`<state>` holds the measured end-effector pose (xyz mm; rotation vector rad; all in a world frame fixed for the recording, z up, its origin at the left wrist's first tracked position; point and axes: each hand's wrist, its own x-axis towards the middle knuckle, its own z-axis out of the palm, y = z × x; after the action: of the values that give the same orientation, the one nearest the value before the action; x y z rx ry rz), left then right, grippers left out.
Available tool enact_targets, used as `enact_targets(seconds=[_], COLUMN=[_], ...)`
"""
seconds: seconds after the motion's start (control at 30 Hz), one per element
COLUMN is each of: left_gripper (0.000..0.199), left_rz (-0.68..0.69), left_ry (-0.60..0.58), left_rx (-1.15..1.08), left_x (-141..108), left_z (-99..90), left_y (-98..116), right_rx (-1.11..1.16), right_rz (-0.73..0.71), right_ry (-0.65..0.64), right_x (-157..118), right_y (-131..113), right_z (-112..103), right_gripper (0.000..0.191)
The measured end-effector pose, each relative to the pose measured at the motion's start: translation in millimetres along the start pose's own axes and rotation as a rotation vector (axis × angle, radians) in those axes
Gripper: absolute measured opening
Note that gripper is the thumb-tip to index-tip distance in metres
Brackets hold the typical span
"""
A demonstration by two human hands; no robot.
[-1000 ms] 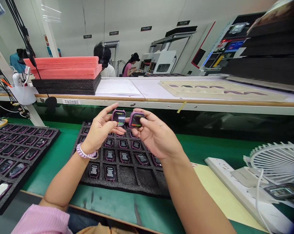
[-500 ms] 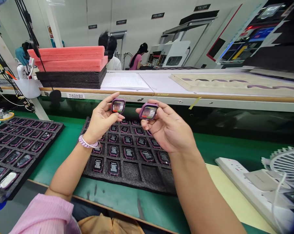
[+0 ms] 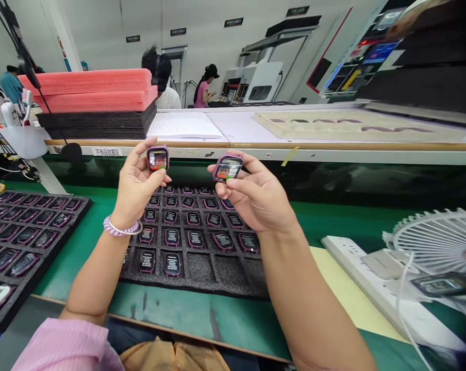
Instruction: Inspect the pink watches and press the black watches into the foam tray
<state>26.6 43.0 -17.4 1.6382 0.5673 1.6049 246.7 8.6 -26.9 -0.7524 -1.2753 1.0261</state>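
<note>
My left hand is closed on a purple-framed watch, thumb at its lower edge, its lit screen facing me. My right hand pinches a second purple-framed watch, tilted a little, also with a lit picture. Both are held up apart, above the far part of a black foam tray. Rows of purple-rimmed watches with white text on their screens lie in its pockets. Several front pockets at the right hold nothing. Part of the tray is hidden behind my hands.
Another foam tray of watches lies at left. A power strip, yellow paper and a white fan are at right. Behind runs a shelf edge bearing red foam blocks and a cream tray. Two people sit beyond.
The view has shifted to the right. My hands are farther apart, the left one having moved left with its watch. The watch in my right hand is turned slightly; both stay held.
</note>
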Motion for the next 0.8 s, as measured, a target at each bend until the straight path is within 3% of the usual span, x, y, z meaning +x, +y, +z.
enact_targets(seconds=[0.47,0.8], left_gripper=[0.058,0.05], left_rz=[-0.031,-0.058], left_ry=[-0.074,-0.107], left_rx=[-0.016,-0.03], left_x=[-6,-9], left_z=[11.1,18.3], left_y=[0,0], right_rx=[0.059,0.108], right_rz=[0.013,0.018], right_ry=[-0.059,-0.063], right_x=[-2,0], right_y=[4,9], right_z=[7,5], right_gripper=[0.056,0.046])
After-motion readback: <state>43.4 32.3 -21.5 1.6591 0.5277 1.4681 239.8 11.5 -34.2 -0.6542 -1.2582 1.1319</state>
